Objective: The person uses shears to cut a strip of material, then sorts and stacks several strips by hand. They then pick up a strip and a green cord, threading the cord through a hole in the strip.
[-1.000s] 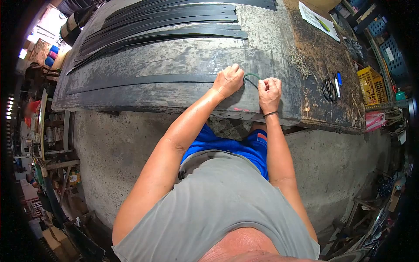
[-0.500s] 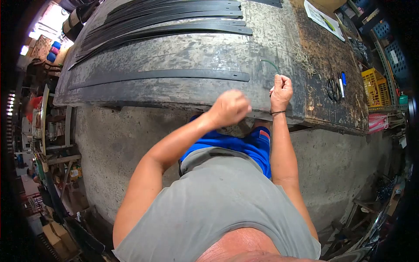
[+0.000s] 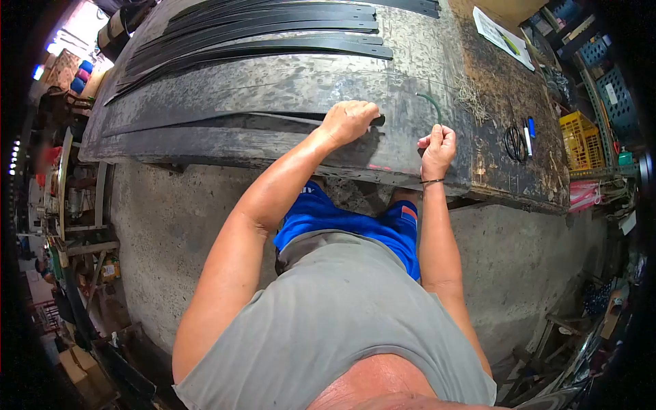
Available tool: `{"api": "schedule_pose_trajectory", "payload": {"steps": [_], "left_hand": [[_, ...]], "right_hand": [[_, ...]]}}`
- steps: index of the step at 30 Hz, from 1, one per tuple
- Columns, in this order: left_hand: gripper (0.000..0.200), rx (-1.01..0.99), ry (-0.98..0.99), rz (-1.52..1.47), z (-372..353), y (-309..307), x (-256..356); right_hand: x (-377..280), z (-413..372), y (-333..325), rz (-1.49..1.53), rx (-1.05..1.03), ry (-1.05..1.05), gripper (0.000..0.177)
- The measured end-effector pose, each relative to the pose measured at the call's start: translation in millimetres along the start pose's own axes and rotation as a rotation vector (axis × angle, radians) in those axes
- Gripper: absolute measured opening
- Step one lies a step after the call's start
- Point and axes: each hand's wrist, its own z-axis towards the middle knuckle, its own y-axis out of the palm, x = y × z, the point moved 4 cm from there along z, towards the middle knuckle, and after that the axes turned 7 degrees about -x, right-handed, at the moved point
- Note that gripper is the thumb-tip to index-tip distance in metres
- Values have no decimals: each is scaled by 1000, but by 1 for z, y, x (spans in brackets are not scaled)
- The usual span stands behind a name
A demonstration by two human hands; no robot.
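My left hand (image 3: 350,121) is closed around a long black flat strip (image 3: 198,122) close to its right end, and a short dark end shows past my fingers. Between the hand and its far left part, the strip is bowed up a little from the worn table (image 3: 273,80). My right hand (image 3: 437,147), with a dark band at the wrist, pinches a thin curved green piece (image 3: 431,104) that sticks up from the fingers and bends left to a pale tip. Its lower end is hidden in the hand.
Several black strips (image 3: 273,48) lie stacked at the back left. On the right are a bundle of thin pale strands (image 3: 473,99), a black coil (image 3: 516,141), a white-and-blue pen (image 3: 527,137), and paper (image 3: 503,37). A yellow crate (image 3: 581,140) stands beyond the table's right edge.
My left hand has moved up and gripped the strip's right end, which lay flat before and is now bent up. My right hand keeps the green piece and has hardly moved.
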Motion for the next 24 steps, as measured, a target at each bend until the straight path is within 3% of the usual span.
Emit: {"api": "schedule_pose_trajectory", "payload": {"steps": [4, 8, 11, 14, 24], "left_hand": [[7, 199, 101, 184, -6, -10, -7], [6, 209, 68, 120, -14, 10, -13], [4, 277, 60, 42, -16, 10, -12], [3, 289, 27, 13, -18, 7, -9], [15, 261, -5, -53, -24, 4, -7]], "right_hand": [[-4, -19, 9, -21, -121, 53, 18], [-2, -21, 9, -62, -122, 30, 17], [-6, -16, 8, -191, -112, -127, 15], [-10, -17, 13, -467, -195, -319, 9], [-21, -26, 23, -514, -254, -318, 7]]}}
